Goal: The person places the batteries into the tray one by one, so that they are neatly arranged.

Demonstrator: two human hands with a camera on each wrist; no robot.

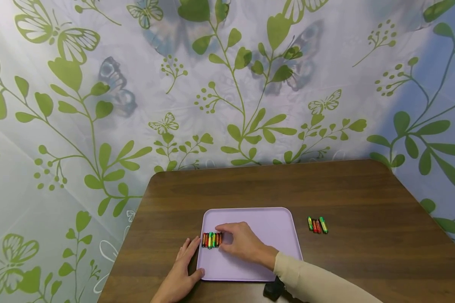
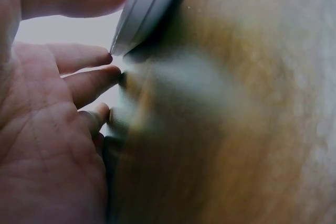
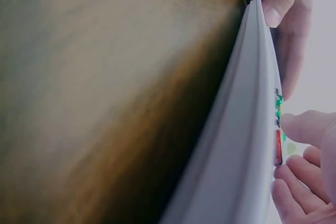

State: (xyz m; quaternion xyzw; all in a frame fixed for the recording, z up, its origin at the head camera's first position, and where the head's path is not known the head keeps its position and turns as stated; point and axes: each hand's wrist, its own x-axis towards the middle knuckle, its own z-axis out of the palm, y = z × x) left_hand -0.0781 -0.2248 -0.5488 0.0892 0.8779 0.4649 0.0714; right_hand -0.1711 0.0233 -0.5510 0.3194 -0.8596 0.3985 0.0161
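- Spanning the right end of the row of batteries (image 1: 211, 240), the right hand (image 1: 244, 243) reaches over the tray (image 1: 255, 221) with thumb and index finger curved and their tips apart.
- One fingertip sits at the far end of the row and the thumb tip at its near end; whether they pinch the last battery or only rest beside it, one cannot tell.
- The row lies inside the tray, close to its left edge, the red and green batteries side by side and pointing from the near edge toward the far edge.
- The left hand (image 1: 180, 268) rests at the tray's left edge, its fingers extended along the outside and the thumb near the near left corner; it is spread loosely and grasps nothing.
- The group of four batteries (image 1: 318, 226) lies on the counter (image 1: 349, 185), just beyond the tray's right edge: two red between two green.
- A black object (image 1: 274, 289) sits by the tray's near right corner, beside the pale sleeve (image 1: 318, 275) of the right arm.
- Behind the counter's far edge hangs a cloth (image 1: 197, 101) printed with green leaves and butterflies.
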